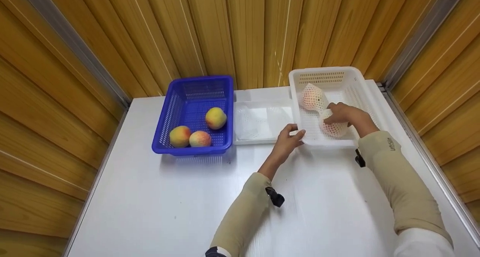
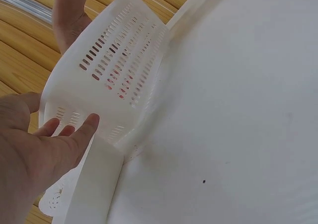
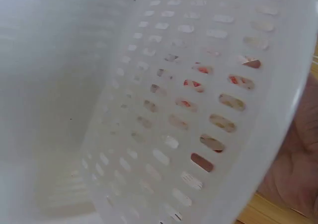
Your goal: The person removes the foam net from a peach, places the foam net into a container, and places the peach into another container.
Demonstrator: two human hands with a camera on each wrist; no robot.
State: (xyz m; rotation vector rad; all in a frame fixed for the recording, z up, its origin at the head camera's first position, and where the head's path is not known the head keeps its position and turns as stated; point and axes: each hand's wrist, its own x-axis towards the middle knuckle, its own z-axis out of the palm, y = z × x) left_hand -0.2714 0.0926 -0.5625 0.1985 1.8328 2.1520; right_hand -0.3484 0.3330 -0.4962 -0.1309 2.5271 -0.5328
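Note:
In the head view my right hand (image 1: 343, 114) reaches into the white basket (image 1: 293, 99) and holds a peach in a white foam net (image 1: 335, 129), fingers over its top. Another netted peach (image 1: 313, 96) lies just behind it. My left hand (image 1: 287, 142) is at the basket's front left corner, its fingers loosely extended beside the rim; the left wrist view shows the fingertips (image 2: 91, 119) against the corner wall. From the right wrist, part of the right hand (image 3: 293, 169) appears beyond the slotted wall, with reddish peach visible through the slots.
A blue basket (image 1: 193, 151) at the left holds a yellow-red peach (image 1: 216, 118) and two more at its front. Between the baskets stands a shallow white tray (image 1: 255, 141) with white foam nets (image 1: 258, 122). Wood-patterned walls (image 1: 243, 36) border the white table (image 1: 150, 212).

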